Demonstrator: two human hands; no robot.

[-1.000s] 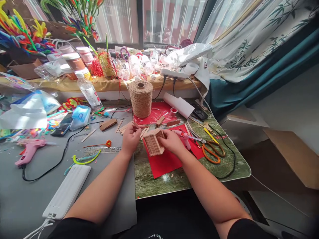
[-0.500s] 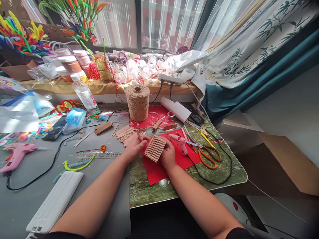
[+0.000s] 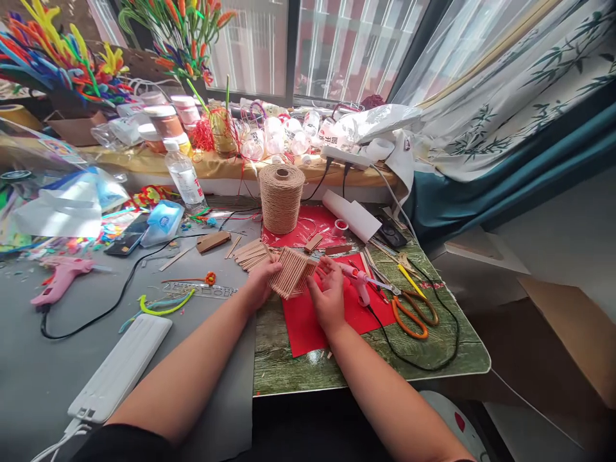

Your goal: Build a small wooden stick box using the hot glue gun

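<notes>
Above a red sheet [image 3: 304, 330] I see a small box built of wooden craft sticks [image 3: 291, 273], tilted so its ribbed side faces up. My left hand [image 3: 260, 287] grips it by the left edge, thumb on top. On the other side is my right hand [image 3: 329, 296], fingers apart and palm partly turned up; whether its thumb touches the box I cannot tell. A pink glue gun [image 3: 360, 285] lies just right of those fingers. Behind my left hand, loose craft sticks [image 3: 249, 256] are fanned out on the table.
Orange-handled scissors [image 3: 410, 317] and a yellow pen [image 3: 411, 282] lie to the right. A twine spool [image 3: 282, 200] stands behind the box. Farther left are a second pink glue gun [image 3: 62, 277], a white power strip [image 3: 122, 367] and a clear bottle [image 3: 185, 179]. Black cords cross the table.
The stick box has passed from my right hand to my left and turned. My right hand has loosened and drawn off to the right. The view has shifted slightly left.
</notes>
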